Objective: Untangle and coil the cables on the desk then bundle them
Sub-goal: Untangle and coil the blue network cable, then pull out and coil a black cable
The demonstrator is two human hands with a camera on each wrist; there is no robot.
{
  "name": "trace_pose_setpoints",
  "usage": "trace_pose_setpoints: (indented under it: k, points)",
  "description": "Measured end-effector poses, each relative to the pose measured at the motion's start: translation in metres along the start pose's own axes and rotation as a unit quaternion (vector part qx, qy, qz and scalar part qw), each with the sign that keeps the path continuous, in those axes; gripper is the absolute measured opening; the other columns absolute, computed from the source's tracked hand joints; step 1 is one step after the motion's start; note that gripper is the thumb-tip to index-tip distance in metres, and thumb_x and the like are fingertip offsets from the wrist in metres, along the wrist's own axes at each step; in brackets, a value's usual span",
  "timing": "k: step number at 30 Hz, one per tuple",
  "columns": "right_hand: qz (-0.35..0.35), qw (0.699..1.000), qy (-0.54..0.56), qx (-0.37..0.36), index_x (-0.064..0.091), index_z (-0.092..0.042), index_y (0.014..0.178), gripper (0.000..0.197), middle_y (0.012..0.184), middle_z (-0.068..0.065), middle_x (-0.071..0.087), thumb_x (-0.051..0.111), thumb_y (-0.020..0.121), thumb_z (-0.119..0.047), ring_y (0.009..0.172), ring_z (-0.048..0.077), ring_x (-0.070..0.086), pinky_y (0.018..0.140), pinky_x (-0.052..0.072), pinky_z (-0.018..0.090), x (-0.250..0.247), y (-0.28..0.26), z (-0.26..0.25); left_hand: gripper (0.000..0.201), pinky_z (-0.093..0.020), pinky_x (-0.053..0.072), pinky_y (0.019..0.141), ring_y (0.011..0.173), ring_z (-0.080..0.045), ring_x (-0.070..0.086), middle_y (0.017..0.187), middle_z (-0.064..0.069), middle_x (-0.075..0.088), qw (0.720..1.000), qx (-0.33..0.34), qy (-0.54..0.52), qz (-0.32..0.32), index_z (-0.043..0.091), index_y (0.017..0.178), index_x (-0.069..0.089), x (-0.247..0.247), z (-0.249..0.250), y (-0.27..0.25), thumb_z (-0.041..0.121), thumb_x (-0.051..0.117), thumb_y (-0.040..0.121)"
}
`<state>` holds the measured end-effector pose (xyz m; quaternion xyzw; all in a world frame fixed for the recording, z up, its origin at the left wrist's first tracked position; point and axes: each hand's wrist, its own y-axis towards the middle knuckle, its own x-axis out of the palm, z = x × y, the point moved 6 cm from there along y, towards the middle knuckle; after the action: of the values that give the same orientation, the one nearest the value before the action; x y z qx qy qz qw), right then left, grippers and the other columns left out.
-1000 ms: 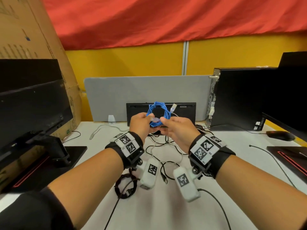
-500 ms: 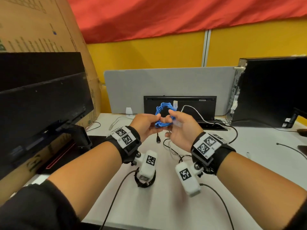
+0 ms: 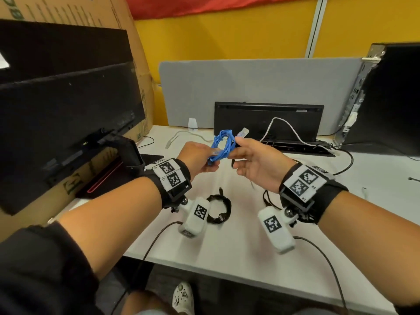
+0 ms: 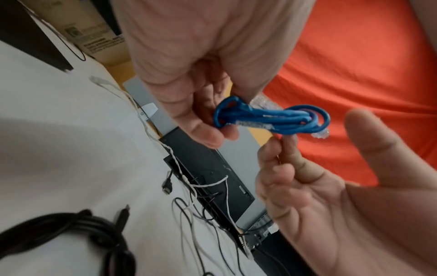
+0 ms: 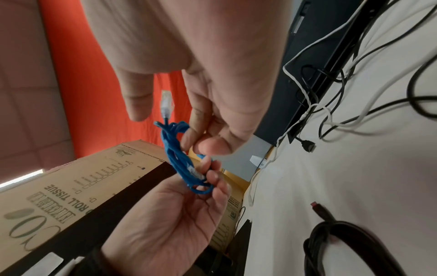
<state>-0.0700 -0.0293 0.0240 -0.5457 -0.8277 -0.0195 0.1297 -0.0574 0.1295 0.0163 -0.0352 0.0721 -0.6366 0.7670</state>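
A small blue network cable (image 3: 222,144) wound into a tight coil hangs in the air over the white desk (image 3: 238,242), its clear plug (image 3: 243,133) sticking up. My left hand (image 3: 209,159) pinches the coil's lower end (image 4: 223,119) between thumb and fingers. My right hand (image 3: 236,151) is beside the coil's other end. Its thumb (image 4: 369,130) is spread away, and its loosely bent fingertips (image 5: 189,138) only touch the blue strands. A black cable coil (image 3: 219,209) lies on the desk below my wrists.
Loose white and black cables (image 3: 284,133) trail in front of a black keyboard (image 3: 268,119) leaning on the grey divider (image 3: 250,83). A monitor (image 3: 68,105) and cardboard box stand left, and a PC tower (image 3: 395,96) stands right.
Both hands gripped the blue coil before. Now my right hand has loosened, thumb spread, while the left keeps its pinch. The head view has turned left and down.
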Motion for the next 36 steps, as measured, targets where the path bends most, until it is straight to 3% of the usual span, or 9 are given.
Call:
trace_pose_setpoints:
  k: [2,6,10,13,18,22,27,32,36]
  points:
    - [0.005,0.999,-0.05,0.004,0.07,-0.003,0.104,0.036,0.085,0.008,0.064,0.068,0.085,-0.033,0.066,0.013,0.055,0.061,0.047,0.024,0.001,0.001,0.003,0.009,-0.035,0.061,0.069,0.065,-0.023,0.066,0.077,-0.014,0.066,0.999,0.012,0.037,0.014,0.004,0.082,0.068,-0.002,-0.007,0.002,0.011,0.07,0.087]
    - [0.023,0.999,-0.044,-0.007,0.065,0.0,0.089,0.012,0.075,0.007,0.058,0.06,0.093,-0.01,0.063,0.012,0.05,0.06,0.043,0.022,0.001,0.0,0.013,0.01,-0.03,0.06,0.062,0.055,-0.016,0.067,0.071,-0.012,0.067,0.998,0.003,0.059,0.011,0.005,0.082,0.07,-0.001,-0.024,-0.001,0.013,0.07,0.087]
    - [0.011,1.0,-0.029,-0.001,0.058,-0.002,0.08,0.019,0.077,0.009,0.054,0.048,0.096,0.002,0.064,0.013,0.046,0.06,0.04,0.023,0.001,-0.001,0.026,0.013,-0.038,0.059,0.076,0.064,-0.021,0.064,0.076,-0.015,0.064,0.999,-0.024,0.034,-0.029,0.0,0.086,0.069,0.006,-0.04,-0.009,0.012,0.066,0.09]
    - [-0.02,0.995,-0.081,0.056,0.054,-0.003,0.082,0.025,0.08,0.009,0.047,0.038,0.097,0.01,0.067,0.014,0.04,0.063,0.035,0.025,-0.006,-0.002,0.043,0.024,-0.036,0.06,0.076,0.07,-0.024,0.068,0.087,-0.019,0.069,0.994,-0.061,0.077,-0.05,-0.007,0.1,0.068,0.005,-0.048,-0.009,0.014,0.07,0.088]
    - [0.024,0.977,-0.097,0.186,0.052,-0.006,0.085,0.015,0.085,0.015,0.051,0.043,0.091,0.005,0.062,0.019,0.043,0.055,0.035,0.027,-0.027,-0.003,0.067,0.024,-0.041,0.059,0.082,0.067,-0.023,0.068,0.08,-0.016,0.071,0.974,-0.105,0.183,-0.079,-0.006,0.096,0.069,0.007,-0.064,-0.008,0.016,0.073,0.086]
    - [0.058,0.952,-0.157,0.258,0.053,-0.003,0.08,0.014,0.07,0.015,0.054,0.044,0.089,-0.009,0.052,0.019,0.045,0.047,0.039,0.026,-0.03,-0.004,0.08,0.033,-0.037,0.061,0.071,0.058,-0.023,0.066,0.076,-0.017,0.073,0.948,-0.126,0.268,-0.114,-0.008,0.093,0.068,0.009,-0.074,-0.003,0.02,0.08,0.08]
    - [0.062,0.927,-0.227,0.292,0.053,0.0,0.084,0.013,0.066,0.014,0.055,0.046,0.094,-0.003,0.051,0.019,0.051,0.045,0.048,0.027,-0.034,-0.003,0.091,0.026,-0.026,0.058,0.049,0.046,-0.018,0.065,0.057,-0.01,0.067,0.923,-0.105,0.357,-0.101,0.0,0.076,0.063,0.01,-0.078,0.008,0.021,0.076,0.083]
    - [0.071,0.912,-0.325,0.242,0.061,0.006,0.084,0.009,0.051,0.011,0.061,0.061,0.088,-0.002,0.038,0.017,0.056,0.04,0.048,0.024,-0.041,0.007,0.077,0.044,-0.014,0.035,0.031,0.027,-0.003,0.049,0.032,0.006,0.052,0.876,-0.054,0.475,-0.062,0.01,0.056,0.052,0.0,-0.068,0.023,0.036,0.071,0.086]
    - [0.107,0.883,-0.406,0.21,0.062,0.004,0.081,0.011,0.053,0.01,0.065,0.066,0.085,-0.006,0.042,0.02,0.059,0.046,0.05,0.027,-0.068,0.011,0.051,0.038,-0.025,0.049,0.051,0.057,-0.016,0.064,0.061,-0.005,0.065,0.846,-0.037,0.532,-0.028,0.007,0.064,0.057,-0.012,-0.061,0.037,0.037,0.076,0.08]
